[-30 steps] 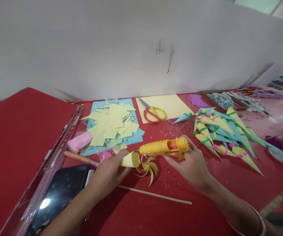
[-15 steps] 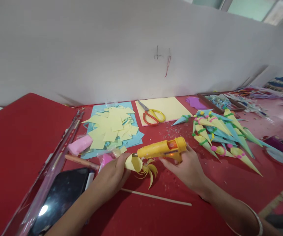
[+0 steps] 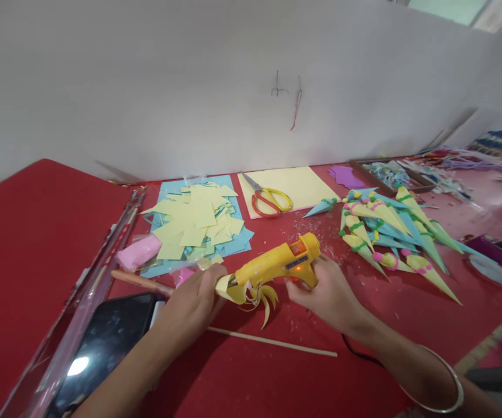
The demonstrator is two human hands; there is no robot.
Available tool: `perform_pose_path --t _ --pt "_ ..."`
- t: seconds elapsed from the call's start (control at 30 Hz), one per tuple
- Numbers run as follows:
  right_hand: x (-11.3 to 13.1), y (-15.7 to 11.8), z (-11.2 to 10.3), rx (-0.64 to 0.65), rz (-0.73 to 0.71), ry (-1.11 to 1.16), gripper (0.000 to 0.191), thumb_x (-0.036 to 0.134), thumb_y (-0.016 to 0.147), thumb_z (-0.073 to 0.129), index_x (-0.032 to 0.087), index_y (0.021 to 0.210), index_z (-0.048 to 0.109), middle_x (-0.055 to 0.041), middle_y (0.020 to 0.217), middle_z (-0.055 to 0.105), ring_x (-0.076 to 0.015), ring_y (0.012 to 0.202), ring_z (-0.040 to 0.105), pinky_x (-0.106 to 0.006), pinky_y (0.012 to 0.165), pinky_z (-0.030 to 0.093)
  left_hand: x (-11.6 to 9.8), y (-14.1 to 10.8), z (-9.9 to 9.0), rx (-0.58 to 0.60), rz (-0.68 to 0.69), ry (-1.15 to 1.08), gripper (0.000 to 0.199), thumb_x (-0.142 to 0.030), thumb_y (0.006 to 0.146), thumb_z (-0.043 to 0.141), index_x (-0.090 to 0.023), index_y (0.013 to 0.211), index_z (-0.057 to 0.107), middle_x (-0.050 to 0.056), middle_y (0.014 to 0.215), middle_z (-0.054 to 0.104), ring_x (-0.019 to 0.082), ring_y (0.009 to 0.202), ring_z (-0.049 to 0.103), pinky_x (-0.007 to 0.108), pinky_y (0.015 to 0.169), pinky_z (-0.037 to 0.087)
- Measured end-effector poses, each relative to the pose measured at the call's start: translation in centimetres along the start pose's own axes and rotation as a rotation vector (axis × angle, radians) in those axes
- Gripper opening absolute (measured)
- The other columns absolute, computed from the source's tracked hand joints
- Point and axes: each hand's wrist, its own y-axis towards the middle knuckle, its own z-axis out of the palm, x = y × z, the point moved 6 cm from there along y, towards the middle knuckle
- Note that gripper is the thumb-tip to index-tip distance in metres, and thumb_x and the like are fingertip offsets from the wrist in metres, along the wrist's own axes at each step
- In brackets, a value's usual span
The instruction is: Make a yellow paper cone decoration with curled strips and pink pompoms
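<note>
While our left hand (image 3: 197, 297) has its fingers clamped around the yellow paper cone (image 3: 232, 294), the far end hidden in the grip, the cone's long axis lies roughly sideways, mouth towards our right. Our right hand (image 3: 330, 295) has its fingers wrapped about the handle of the glue gun (image 3: 272, 264), whose nozzle (image 3: 232, 281) slants down leftward to that mouth; whether it touches paper, we cannot tell. A curled paper fringe (image 3: 270, 296) shows beneath the barrel. We have bare counter (image 3: 277, 386) beyond the thin stick (image 3: 272, 341), nearer us; decorated cones (image 3: 388, 217) crowd the far right
</note>
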Motion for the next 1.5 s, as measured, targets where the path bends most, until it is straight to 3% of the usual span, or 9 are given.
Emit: perform_pose_path --t 0.13,0.37,0.67,0.83,0.97,1.3,1.5 --pt "-0.2 -0.1 0.1 0.055 -0.003 -0.014 0.014 0.015 0.065 0.047 0.021 0.074 0.055 0.0022 0.06 0.053 -0.0109 0.048 0.047 -0.021 0.044 0.036 0.3 -0.1 0.2 0.043 -0.053 0.009 0.014 -0.023 0.082 0.032 -0.018 0.091 0.042 0.005 0.075 0.063 0.019 0.063 0.061 0.026 0.052 0.044" --pt "-0.4 0.0 0.0 0.151 -0.008 -0.057 0.022 0.012 0.064 0.042 0.021 0.079 0.055 0.0029 0.062 0.053 -0.0109 0.049 0.049 -0.02 0.045 0.037 0.9 -0.1 -0.2 -0.008 -0.129 0.004 0.013 -0.023 0.078 0.034 -0.019 0.087 0.042 0.006 0.077 0.063 0.018 0.062 0.062 0.025 0.051 0.044" --pt "-0.6 0.1 -0.3 0.129 -0.035 -0.09 0.025 0.012 0.066 0.044 0.021 0.086 0.056 -0.0017 0.08 0.057 -0.0145 0.063 0.056 -0.023 0.054 0.043 1.5 0.2 -0.8 0.005 -0.205 0.052 0.003 -0.021 0.072 0.043 -0.019 0.072 0.045 0.002 0.064 0.058 0.018 0.058 0.057 0.026 0.052 0.042" --pt "-0.3 0.0 -0.4 0.09 -0.031 -0.043 0.02 0.025 0.071 0.053 0.021 0.089 0.057 -0.0032 0.084 0.057 -0.0154 0.068 0.058 -0.025 0.057 0.046 1.5 0.3 -0.9 0.035 -0.215 0.09 0.003 -0.018 0.071 0.045 -0.019 0.072 0.047 0.003 0.067 0.059 0.018 0.06 0.056 0.026 0.052 0.041" --pt "0.1 0.0 -0.4 0.082 -0.033 0.004 0.023 0.032 0.07 0.057 0.019 0.089 0.057 -0.0039 0.084 0.057 -0.0151 0.07 0.058 -0.025 0.06 0.048 1.5 0.3 -0.7 0.038 -0.179 0.114 0.004 -0.02 0.072 0.044 -0.019 0.071 0.047 0.003 0.066 0.059 0.018 0.059 0.056 0.027 0.052 0.041" --pt "-0.2 -0.2 0.3 0.147 -0.005 0.094 0.01 0.017 0.068 0.051 0.02 0.077 0.054 0.0018 0.067 0.053 -0.0091 0.052 0.05 -0.019 0.046 0.04 -0.1 0.2 -1.3 -0.158 0.058 0.199 0.014 -0.013 0.075 0.033 -0.018 0.082 0.044 0.004 0.066 0.059 0.017 0.055 0.056 0.025 0.048 0.041" --pt "-0.2 -0.1 0.2 0.134 0.004 0.073 0.01 0.014 0.067 0.048 0.019 0.075 0.052 0.0041 0.058 0.047 -0.0087 0.047 0.042 -0.019 0.045 0.036 -0.1 0.2 -0.8 -0.09 0.049 0.183 0.01 -0.017 0.078 0.035 -0.018 0.083 0.043 0.004 0.069 0.061 0.018 0.059 0.059 0.025 0.051 0.043"
